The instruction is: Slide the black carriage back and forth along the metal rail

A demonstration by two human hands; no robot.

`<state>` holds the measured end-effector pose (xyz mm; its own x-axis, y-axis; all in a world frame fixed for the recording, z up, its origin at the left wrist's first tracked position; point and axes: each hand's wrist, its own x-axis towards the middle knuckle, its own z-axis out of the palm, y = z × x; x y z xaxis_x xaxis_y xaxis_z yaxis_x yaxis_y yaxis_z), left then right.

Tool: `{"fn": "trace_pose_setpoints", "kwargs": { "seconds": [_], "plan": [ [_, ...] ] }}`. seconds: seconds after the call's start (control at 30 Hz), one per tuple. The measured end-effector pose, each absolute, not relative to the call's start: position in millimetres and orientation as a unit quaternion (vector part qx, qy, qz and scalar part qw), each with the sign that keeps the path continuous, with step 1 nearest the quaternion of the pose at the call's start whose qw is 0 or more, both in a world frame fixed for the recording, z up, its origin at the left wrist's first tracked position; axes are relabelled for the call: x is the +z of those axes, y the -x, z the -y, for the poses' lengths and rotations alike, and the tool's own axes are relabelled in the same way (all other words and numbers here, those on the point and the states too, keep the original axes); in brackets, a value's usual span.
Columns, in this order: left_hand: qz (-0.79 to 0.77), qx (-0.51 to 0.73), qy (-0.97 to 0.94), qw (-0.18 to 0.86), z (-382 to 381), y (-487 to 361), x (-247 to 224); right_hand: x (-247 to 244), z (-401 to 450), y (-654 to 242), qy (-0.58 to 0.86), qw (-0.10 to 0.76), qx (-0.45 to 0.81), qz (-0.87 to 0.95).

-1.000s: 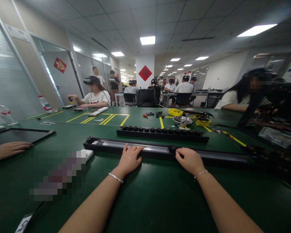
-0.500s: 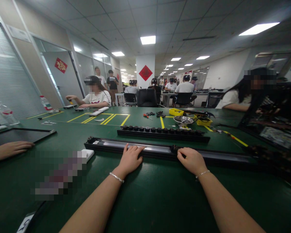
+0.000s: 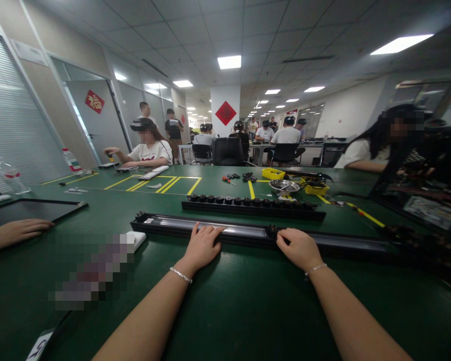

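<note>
A long black channel-shaped bar [image 3: 244, 231] with a shiny inner strip lies across the table in front of me. My left hand [image 3: 203, 245] rests on its near edge, fingers stretched out and slightly apart. Farther right, the curled fingers of my right hand [image 3: 298, 246] are closed at a small black part [image 3: 272, 230] that sits in the channel. The fingertips hide some of that part, so its exact kind cannot be made out. Behind the bar stands a second black bar [image 3: 253, 206] with a row of round black pieces along its top.
The green table [image 3: 244, 306] bears a metal bowl [image 3: 284, 186], a yellow bin [image 3: 273, 173], an orange-handled screwdriver [image 3: 229, 181] and black pieces. A pixelated phone-like item [image 3: 93, 273] lies left. Another person's hand [image 3: 26, 229] rests by a black-framed panel [image 3: 33, 210]. Co-workers sit around.
My right hand has shifted slightly to the right along the bar, and the small black part has moved with it. My left hand stays in place.
</note>
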<state>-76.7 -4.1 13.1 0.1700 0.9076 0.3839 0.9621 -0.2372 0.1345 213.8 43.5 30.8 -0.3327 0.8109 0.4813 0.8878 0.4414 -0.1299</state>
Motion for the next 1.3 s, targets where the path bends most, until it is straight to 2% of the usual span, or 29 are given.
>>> {"fn": "trace_pose_setpoints", "kwargs": {
  "seconds": [0.43, 0.77, 1.07, 1.3],
  "plan": [
    [0.615, -0.194, 0.76, 0.076, 4, 77, 12, 25, -48, -225, 0.513, 0.281, -0.108, 0.804],
    [0.62, -0.19, 0.758, 0.068, 5, 76, 13, 26, -49, -229, 0.513, 0.302, -0.085, 0.799],
    [0.62, -0.182, 0.76, 0.072, 5, 75, 15, 27, -47, -229, 0.551, 0.333, -0.024, 0.765],
    [0.617, -0.19, 0.76, 0.07, 5, 75, 13, 22, -49, -204, 0.631, 0.314, -0.083, 0.704]
  ]
}}
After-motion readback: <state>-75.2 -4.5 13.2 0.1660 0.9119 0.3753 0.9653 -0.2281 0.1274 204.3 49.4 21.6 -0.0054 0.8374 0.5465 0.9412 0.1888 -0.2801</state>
